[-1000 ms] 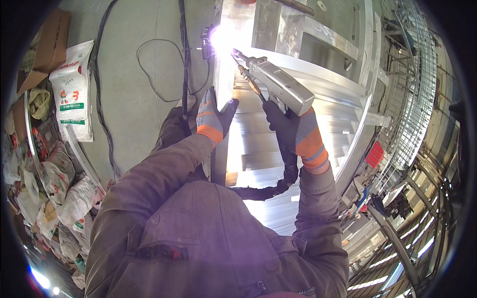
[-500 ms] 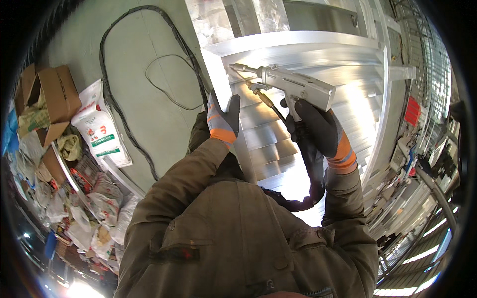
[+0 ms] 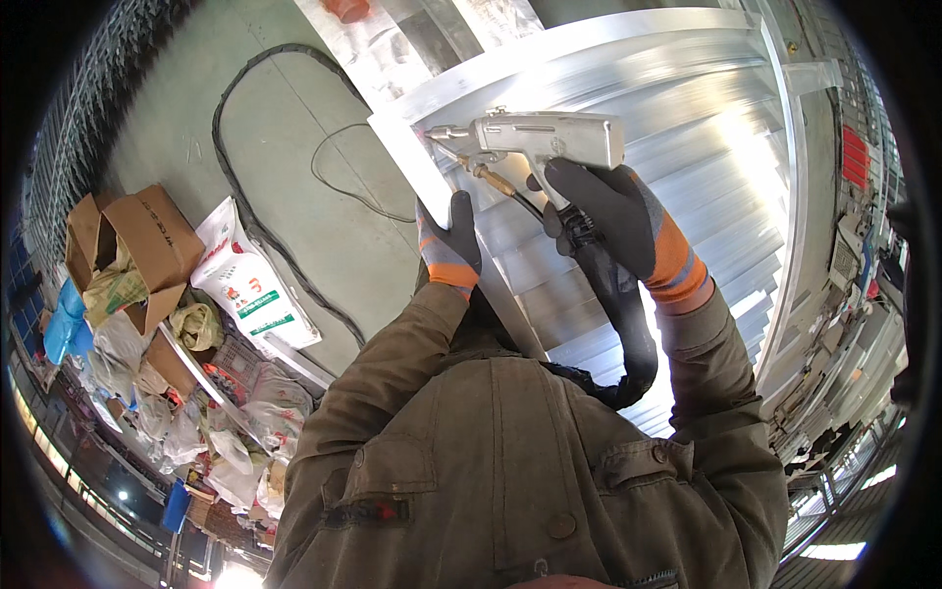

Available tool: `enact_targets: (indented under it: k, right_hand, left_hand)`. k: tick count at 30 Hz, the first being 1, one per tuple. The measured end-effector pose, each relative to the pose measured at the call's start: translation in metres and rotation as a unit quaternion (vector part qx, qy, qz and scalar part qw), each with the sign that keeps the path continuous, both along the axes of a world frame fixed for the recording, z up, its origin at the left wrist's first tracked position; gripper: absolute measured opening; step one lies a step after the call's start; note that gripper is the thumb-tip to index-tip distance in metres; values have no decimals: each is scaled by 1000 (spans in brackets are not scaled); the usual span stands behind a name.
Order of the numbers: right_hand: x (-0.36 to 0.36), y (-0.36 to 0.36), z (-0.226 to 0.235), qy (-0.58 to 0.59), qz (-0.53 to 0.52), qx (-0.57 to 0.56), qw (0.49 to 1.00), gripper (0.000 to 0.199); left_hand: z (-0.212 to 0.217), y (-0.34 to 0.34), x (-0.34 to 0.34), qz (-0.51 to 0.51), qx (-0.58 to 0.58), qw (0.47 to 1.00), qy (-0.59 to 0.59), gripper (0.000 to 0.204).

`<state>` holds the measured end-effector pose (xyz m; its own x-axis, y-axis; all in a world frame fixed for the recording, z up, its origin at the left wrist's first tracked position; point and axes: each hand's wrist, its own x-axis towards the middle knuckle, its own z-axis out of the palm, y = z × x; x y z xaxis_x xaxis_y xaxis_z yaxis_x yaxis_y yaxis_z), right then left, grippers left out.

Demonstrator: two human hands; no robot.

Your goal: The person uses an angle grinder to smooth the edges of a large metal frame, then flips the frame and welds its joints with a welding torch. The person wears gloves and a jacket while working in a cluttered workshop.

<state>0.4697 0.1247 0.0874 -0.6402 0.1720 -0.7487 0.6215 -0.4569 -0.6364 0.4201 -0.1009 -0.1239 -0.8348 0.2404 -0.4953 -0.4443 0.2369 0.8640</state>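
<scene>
My right hand (image 3: 613, 218), in a grey and orange glove, is wrapped round the grip of a silver handheld welding gun (image 3: 564, 137). The gun's nozzle points left, its tip at or very near the inner corner of a bright aluminium frame. A thin brass-coloured wire guide (image 3: 491, 179) runs up to the tip from below. From the grip a thick black-sleeved cable (image 3: 618, 314) hangs toward my body. My left hand (image 3: 451, 243), gloved alike, grips the frame's left bar (image 3: 407, 162), thumb on the inner side. Whether the tip touches metal, I cannot tell.
Shiny slats (image 3: 677, 128) fill the frame on the right. A black hose (image 3: 221, 147) loops over the green floor at left. Beyond it are a cardboard box (image 3: 162, 245), a white printed sack (image 3: 257, 290) and plastic bags (image 3: 235, 461). A red object (image 3: 854, 157) lies far right.
The whole view has shifted and turned slightly. The gun now lies more level, its tip still by the frame corner. Both hands keep their hold.
</scene>
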Motion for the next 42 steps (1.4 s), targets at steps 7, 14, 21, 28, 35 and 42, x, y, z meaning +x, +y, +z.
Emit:
enact_targets:
  k: [7,14,21,28,35,42]
  right_hand:
    - [-5,3,-6,32,-22,-45,998,49]
    - [-9,0,-7,-1,-14,-29,999,51]
    - [-14,-2,-5,0,8,-33,999,51]
    - [-12,-6,-9,2,-7,-55,998,53]
    - [-10,-7,-9,18,17,-27,999,53]
    - [-10,-7,-5,2,24,-19,1000,55]
  left_hand:
    - [-1,1,4,34,53,997,-45,54]
    - [-1,0,3,27,44,998,-41,54]
    - [5,4,2,45,70,995,-60,56]
    - [19,6,-2,5,13,999,-44,61]
    - [19,11,1,30,25,999,6,45]
    - [17,9,2,20,21,999,15,44]
